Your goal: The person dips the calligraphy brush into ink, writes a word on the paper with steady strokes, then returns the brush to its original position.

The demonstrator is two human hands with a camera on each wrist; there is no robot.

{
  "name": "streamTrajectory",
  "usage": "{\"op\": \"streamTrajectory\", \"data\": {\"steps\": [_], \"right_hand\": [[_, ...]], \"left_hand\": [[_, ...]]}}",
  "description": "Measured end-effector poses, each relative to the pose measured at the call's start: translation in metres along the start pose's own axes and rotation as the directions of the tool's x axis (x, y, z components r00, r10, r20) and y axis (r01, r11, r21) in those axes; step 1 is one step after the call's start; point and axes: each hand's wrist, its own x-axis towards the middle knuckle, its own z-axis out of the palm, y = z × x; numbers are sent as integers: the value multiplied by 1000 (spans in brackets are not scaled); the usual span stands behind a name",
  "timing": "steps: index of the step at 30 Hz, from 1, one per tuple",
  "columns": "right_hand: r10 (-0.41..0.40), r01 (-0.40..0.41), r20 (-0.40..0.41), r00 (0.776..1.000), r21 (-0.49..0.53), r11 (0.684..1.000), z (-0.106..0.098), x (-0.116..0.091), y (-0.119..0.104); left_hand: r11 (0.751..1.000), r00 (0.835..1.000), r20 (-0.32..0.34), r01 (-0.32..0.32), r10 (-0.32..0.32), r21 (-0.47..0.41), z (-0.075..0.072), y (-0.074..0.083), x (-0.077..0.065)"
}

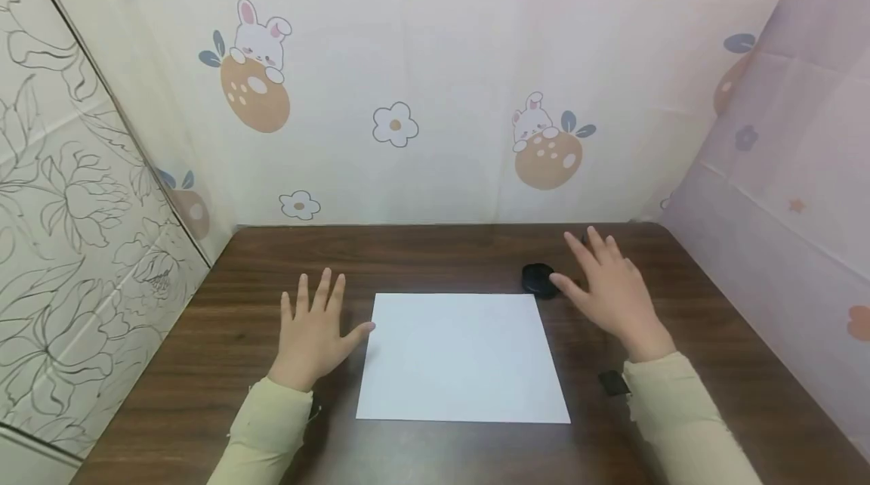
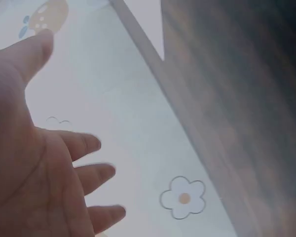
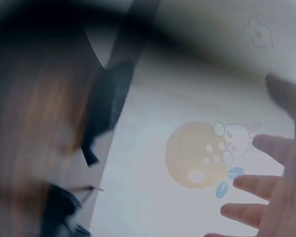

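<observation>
A blank white sheet of paper (image 1: pixel 462 358) lies flat on the brown wooden table. My left hand (image 1: pixel 307 341) hovers by its left edge, fingers spread and straight, holding nothing; the thumb overlaps that edge in the head view. Beyond the paper's upper right side, my right hand (image 1: pixel 612 296) is held with its fingers extended and nothing in its grasp. A small black object (image 1: pixel 538 280) touches or nearly touches the sheet's far right corner, near the right thumb. Another dark item (image 3: pixel 59 210) with a thin tip shows blurred in the right wrist view; its kind is unclear.
The dark wood tabletop (image 1: pixel 285 251) meets a pale curtain (image 1: pixel 435 168) printed with rabbits and flowers at the back. A panel with line-drawn flowers (image 1: pixel 75 190) stands at left, and more printed cloth (image 1: pixel 802 168) hangs at right.
</observation>
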Motion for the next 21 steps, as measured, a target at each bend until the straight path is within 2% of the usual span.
{"op": "streamTrajectory", "data": {"steps": [4,10,16,21], "right_hand": [[3,-2,-40,999,29,1000,-18,10,9],[35,-33,-15,999,142,989,-32,28,28],[87,-104,81,993,244,964,-27,43,51],[142,-192,183,973,294,936,-17,48,62]], "left_hand": [[999,999,9,-50,51,-19,-5,2,-1],[990,989,54,-134,137,-52,-4,14,-8],[976,972,117,-195,206,-101,4,20,-19],[961,946,179,-250,269,-122,10,22,-30]]}}
